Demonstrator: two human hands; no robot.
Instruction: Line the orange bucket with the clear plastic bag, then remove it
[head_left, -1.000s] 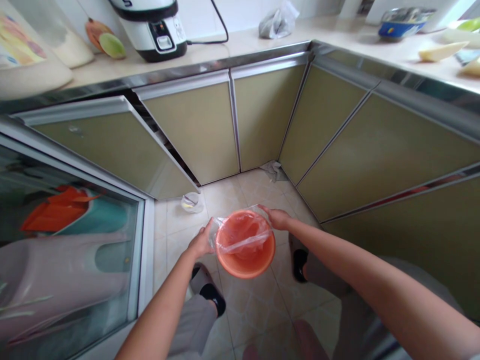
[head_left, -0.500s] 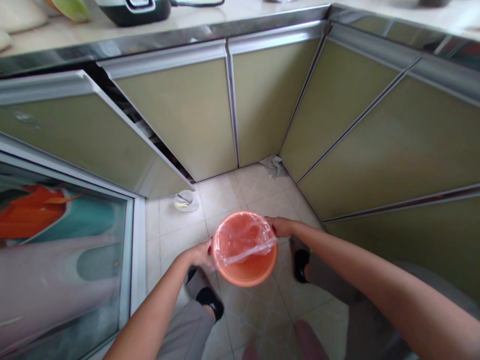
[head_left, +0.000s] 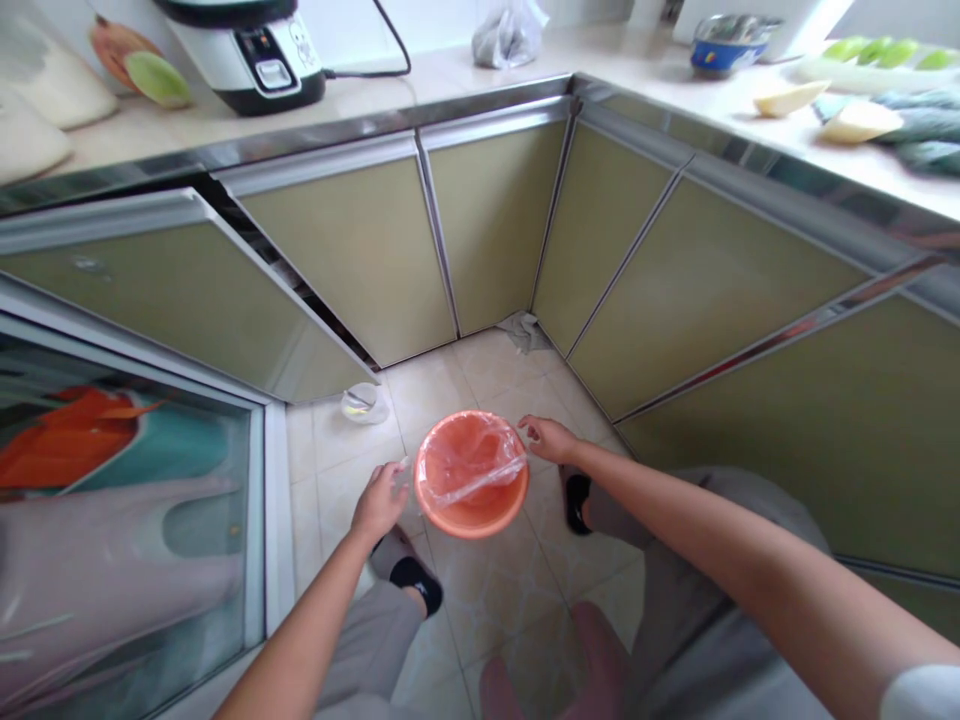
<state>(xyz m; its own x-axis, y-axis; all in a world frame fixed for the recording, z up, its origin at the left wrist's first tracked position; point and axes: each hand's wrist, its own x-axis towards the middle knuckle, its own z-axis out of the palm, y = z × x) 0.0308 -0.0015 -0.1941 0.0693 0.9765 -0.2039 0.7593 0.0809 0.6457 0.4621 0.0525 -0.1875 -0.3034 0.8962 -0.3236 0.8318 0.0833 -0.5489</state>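
An orange plastic bin (head_left: 472,510) stands on the tiled floor between my feet. A clear plastic bag (head_left: 469,465) lines it and is stretched over the rim. My left hand (head_left: 377,503) is just left of the bin and pinches a loose edge of the bag. At the far right of the rim, the fingertips of my right hand (head_left: 550,438) hold the bag's edge. Both arms reach down from the bottom of the view.
A cabinet door (head_left: 187,290) hangs open at the left. A small white dish (head_left: 364,403) lies on the floor below it and a rag (head_left: 521,330) in the corner. A rice cooker (head_left: 244,50) and vegetables (head_left: 855,115) sit on the counter. A glass door (head_left: 127,500) is at the left.
My left hand has slid off the bin's rim to just beside it, still on the bag. The view has tilted up, so the counter shows again.
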